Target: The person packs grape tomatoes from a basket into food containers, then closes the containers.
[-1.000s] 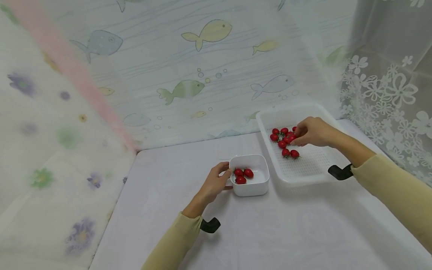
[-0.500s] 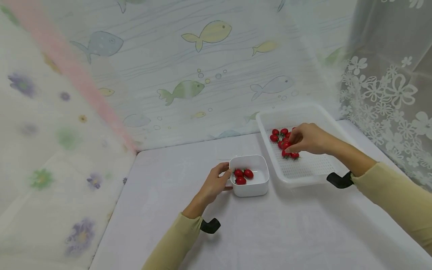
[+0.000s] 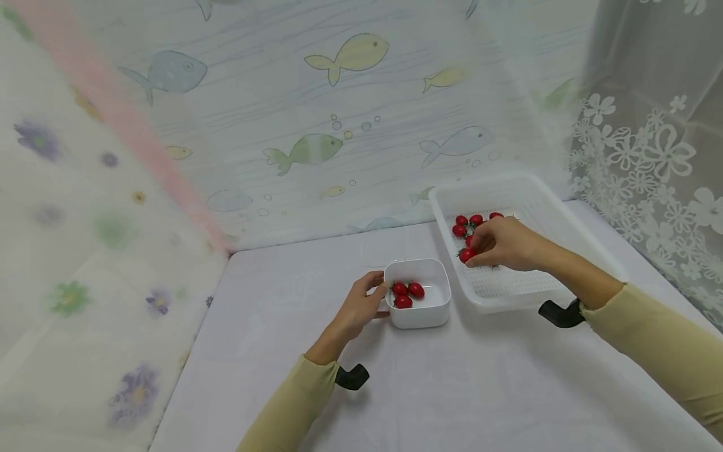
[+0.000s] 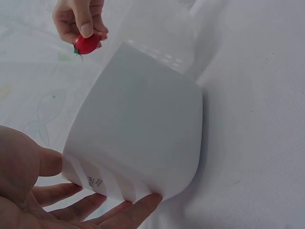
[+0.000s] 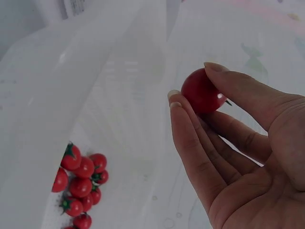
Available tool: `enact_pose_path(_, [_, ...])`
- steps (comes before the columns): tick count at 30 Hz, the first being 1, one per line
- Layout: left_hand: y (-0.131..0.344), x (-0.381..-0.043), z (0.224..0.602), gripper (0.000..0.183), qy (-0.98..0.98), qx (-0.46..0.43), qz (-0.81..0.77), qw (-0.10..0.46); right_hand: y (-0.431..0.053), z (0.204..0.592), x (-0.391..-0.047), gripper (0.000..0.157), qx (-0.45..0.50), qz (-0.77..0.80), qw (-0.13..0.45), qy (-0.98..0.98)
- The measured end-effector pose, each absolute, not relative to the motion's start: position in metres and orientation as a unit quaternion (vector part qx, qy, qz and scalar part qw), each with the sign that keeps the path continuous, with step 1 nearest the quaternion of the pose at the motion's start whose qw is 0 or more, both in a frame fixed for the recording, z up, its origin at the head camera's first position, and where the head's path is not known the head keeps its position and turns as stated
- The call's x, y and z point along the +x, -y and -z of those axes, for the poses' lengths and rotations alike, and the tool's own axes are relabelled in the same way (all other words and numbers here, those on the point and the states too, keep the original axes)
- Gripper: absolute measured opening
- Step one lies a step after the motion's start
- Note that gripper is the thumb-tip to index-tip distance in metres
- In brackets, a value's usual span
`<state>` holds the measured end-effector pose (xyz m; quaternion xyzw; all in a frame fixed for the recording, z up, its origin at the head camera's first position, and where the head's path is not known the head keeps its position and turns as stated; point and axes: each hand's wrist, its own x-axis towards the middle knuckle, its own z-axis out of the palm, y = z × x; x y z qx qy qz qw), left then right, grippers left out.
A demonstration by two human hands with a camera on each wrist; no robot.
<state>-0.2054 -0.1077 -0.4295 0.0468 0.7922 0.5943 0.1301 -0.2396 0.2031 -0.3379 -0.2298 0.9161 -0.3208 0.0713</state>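
Note:
Between thumb and fingertips, my right hand [image 3: 508, 243] pinches a red cherry tomato [image 5: 204, 90] with a small green stalk, held up over the left part of the white basket [image 3: 497, 306]. Below it in the right wrist view, several cherry tomatoes [image 5: 81, 187] lie bunched on the basket's perforated floor. My left hand [image 3: 358, 304] holds the small white box [image 3: 420, 319] at its left side, thumb at the rim and fingers spread along the wall. Three cherry tomatoes [image 3: 403, 302] lie in the left half of that box.
The box stands just left of the basket on a white tablecloth [image 3: 271, 351]. Behind them hangs a fish-print curtain [image 3: 316, 188]. A floral sheet [image 3: 101, 282] closes the left side, and a lace curtain [image 3: 649, 157] hangs to the right of the basket.
My right hand has lifted a cherry tomato from the bunch and moved left and toward me, nearer the basket's left rim. My left hand and the box have stayed in place.

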Motion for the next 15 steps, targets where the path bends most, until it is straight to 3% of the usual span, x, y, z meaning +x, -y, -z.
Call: enact_pose_path(15, [0.108, -0.206, 0.430, 0.040, -0.788, 0.049, -0.599, 0.133, -0.171, 0.346, -0.227, 0.017, -0.267, 0.340, 0.085, -0.898])
